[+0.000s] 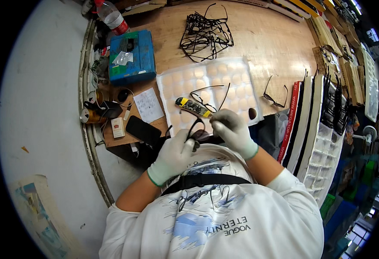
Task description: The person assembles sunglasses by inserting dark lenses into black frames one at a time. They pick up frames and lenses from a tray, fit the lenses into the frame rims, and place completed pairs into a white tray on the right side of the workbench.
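My left hand point(177, 155), in a white glove with a green cuff, is closed on a pair of black-framed glasses point(197, 129) with a dark lens, held close to my body. My right hand point(234, 131), gloved alike, has its thumb and fingers pinched together just right of the glasses. What it pinches is hidden. One end of a yellow-and-black patterned tool handle point(194, 107) meets these fingertips; I cannot tell whether it is gripped. Beyond lies another pair of glasses point(207, 103) on a padded white sheet point(165, 86) with round pale pockets. A loose dark lens point(252, 113) rests at its right.
A pile of black glasses frames point(207, 36) is at the back. Left stand a blue box point(133, 64), a bottle point(111, 19), a phone point(143, 130), a small carton point(117, 127) and a handwritten note point(148, 105). Right are more glasses point(276, 96) and upright trays point(304, 125).
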The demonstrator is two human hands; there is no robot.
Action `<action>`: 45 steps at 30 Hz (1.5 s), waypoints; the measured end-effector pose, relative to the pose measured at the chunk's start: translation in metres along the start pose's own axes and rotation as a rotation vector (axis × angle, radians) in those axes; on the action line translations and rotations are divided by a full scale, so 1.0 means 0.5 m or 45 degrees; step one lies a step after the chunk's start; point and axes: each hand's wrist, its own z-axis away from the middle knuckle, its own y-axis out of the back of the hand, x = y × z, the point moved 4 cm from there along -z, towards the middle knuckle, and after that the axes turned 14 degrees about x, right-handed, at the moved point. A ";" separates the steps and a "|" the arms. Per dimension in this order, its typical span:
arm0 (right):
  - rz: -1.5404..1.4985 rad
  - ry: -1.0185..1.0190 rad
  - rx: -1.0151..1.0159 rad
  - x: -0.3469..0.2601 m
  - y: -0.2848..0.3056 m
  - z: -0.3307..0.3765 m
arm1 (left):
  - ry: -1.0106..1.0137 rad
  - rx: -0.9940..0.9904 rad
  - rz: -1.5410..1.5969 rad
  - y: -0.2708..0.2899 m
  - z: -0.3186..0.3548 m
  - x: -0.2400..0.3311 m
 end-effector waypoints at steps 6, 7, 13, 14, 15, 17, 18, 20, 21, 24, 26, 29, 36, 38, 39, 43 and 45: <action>1.756 0.092 -0.240 0.166 0.058 -0.154 | 0.088 0.110 -0.036 0.066 0.015 0.022; 1.729 0.072 -0.289 0.175 0.057 -0.157 | 0.091 0.131 -0.064 0.072 0.025 0.018; 1.393 0.276 -0.147 0.130 0.082 -0.183 | 0.113 0.225 0.066 0.067 0.008 0.097; 1.403 0.307 -0.129 0.102 0.087 -0.207 | 0.134 0.261 0.195 0.060 0.003 0.106; 1.430 0.346 -0.148 0.065 0.091 -0.238 | 0.153 0.289 0.320 0.053 -0.004 0.114; 1.485 0.433 -0.209 -0.007 0.090 -0.310 | 0.146 0.311 0.415 0.038 -0.014 0.123; 1.513 0.448 -0.103 -0.043 0.093 -0.345 | 0.149 0.336 0.474 0.024 -0.020 0.127; 1.517 0.671 0.124 -0.088 0.102 -0.387 | 0.134 0.310 0.449 0.013 -0.037 0.168; 1.493 0.882 0.239 -0.104 0.104 -0.393 | 0.128 0.314 0.501 0.002 -0.042 0.167; 1.144 0.749 -0.018 -0.176 0.088 -0.319 | 0.064 0.333 0.550 -0.019 -0.043 0.156; 0.745 0.477 -0.148 -0.151 0.089 -0.232 | 0.042 0.315 0.418 -0.022 -0.049 0.150; 0.219 0.097 -0.285 -0.128 0.055 -0.094 | -0.013 0.274 0.333 -0.033 -0.041 0.120; -0.002 -0.282 -0.317 -0.104 0.026 -0.009 | -0.166 -0.085 0.183 -0.034 -0.023 0.108; 0.013 -0.256 -0.293 -0.118 0.018 0.012 | -0.162 -0.173 0.198 -0.032 -0.012 0.098; -0.024 -0.244 -0.248 -0.112 0.016 0.026 | -0.158 -0.224 0.204 -0.031 -0.006 0.094; 0.000 -0.225 -0.028 -0.114 0.004 0.071 | -0.022 -0.287 0.323 -0.023 0.006 0.085; 0.089 -0.153 0.039 -0.125 -0.003 0.084 | -0.015 -0.273 0.346 -0.016 0.013 0.093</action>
